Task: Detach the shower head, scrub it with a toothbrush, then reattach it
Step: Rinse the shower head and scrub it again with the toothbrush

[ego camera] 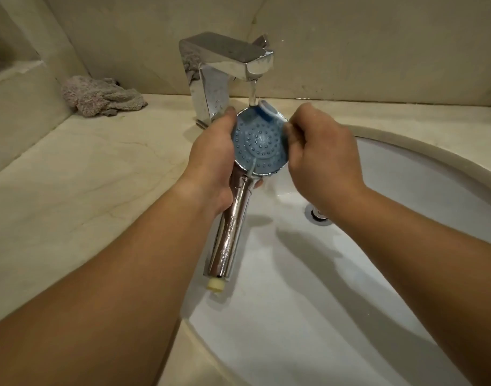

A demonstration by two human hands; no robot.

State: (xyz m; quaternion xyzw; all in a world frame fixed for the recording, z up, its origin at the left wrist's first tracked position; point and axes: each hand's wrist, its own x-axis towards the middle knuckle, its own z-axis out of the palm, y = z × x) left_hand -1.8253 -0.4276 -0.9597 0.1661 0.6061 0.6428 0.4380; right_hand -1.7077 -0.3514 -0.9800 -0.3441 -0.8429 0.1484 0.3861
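The shower head is sitting over the sink, tilted face-up just under the faucet, so the running stream is likely rinsing loosened grime into the basin. The left hand is gripping it where face meets chrome handle, steadying it, with the threaded end hanging free, detached from any hose. The right hand is curling around the toothbrush, its head resting at the face's far rim. Scrubbing seems underway. The sink is holding only draining water. A crumpled cloth is lying on the worktop.
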